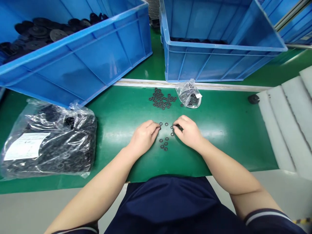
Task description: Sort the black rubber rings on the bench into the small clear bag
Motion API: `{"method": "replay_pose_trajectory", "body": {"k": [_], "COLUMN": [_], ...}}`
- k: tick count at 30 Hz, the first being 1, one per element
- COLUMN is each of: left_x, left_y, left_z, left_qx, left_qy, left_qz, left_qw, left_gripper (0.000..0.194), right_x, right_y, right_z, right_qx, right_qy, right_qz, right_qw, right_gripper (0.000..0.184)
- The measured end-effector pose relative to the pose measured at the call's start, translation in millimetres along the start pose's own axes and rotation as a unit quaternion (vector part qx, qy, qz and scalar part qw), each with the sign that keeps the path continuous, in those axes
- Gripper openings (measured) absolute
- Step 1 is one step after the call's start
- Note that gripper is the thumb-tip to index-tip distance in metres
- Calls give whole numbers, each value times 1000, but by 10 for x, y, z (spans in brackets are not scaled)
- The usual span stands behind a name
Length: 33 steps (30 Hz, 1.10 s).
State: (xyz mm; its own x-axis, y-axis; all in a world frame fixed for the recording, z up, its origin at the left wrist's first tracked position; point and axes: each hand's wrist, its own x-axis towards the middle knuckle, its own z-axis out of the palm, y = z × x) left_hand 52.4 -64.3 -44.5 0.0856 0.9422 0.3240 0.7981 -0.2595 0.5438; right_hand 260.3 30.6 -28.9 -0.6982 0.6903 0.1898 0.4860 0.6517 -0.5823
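Observation:
Small black rings [166,139], like rubber washers, lie loosely on the green tabletop between my hands. My left hand [145,136] rests on the table with thumb and fingertips pinched on a black ring, partly hidden; another ring [161,123] lies right at its fingertips. Opposite it, my right hand [187,131] is also pinched, its fingertips at a black ring [172,127] that shows only in part. Farther back spreads a pile of the same rings [159,99]. Beside that pile sits a small clear plastic bag [188,94] with more small black pieces in it.
A large clear bag full of black rings [65,152] with a white label lies at left. Two blue crates [117,48] [219,63] holding black parts stand behind a white strip [146,83]. White foam blocks [278,130] line the right edge, near a small black part [253,99].

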Motion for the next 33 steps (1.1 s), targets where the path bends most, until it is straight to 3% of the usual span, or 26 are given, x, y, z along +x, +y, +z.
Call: {"method": "replay_pose_trajectory", "body": {"k": [4, 7, 14, 20, 27, 33], "left_x": [20, 22, 14, -16, 28, 41], "left_y": [-48, -34, -24, -41, 49, 79], "left_z": [-7, -27, -95, -54, -29, -54], "left_qx": [18, 15, -8, 16, 41, 69], "left_qy": [11, 28, 95, 25, -1, -17], "left_qz": [-24, -23, -33, -13, -20, -20], "left_qw": [999, 999, 995, 999, 999, 997], "left_gripper": [23, 23, 17, 21, 19, 20], "right_x": [22, 24, -18, 15, -46, 19], "right_y": [137, 159, 17, 31, -9, -75], "right_z": [-79, -104, -89, -65, -133, -67], "right_qx": [2, -11, -56, -79, -125, -166], "right_qy": [44, 49, -32, -75, -93, -93], "right_qz": [42, 28, -41, -43, -52, -29], "right_qw": [998, 998, 997, 993, 986, 981], "right_gripper": [11, 14, 20, 21, 23, 22]}}
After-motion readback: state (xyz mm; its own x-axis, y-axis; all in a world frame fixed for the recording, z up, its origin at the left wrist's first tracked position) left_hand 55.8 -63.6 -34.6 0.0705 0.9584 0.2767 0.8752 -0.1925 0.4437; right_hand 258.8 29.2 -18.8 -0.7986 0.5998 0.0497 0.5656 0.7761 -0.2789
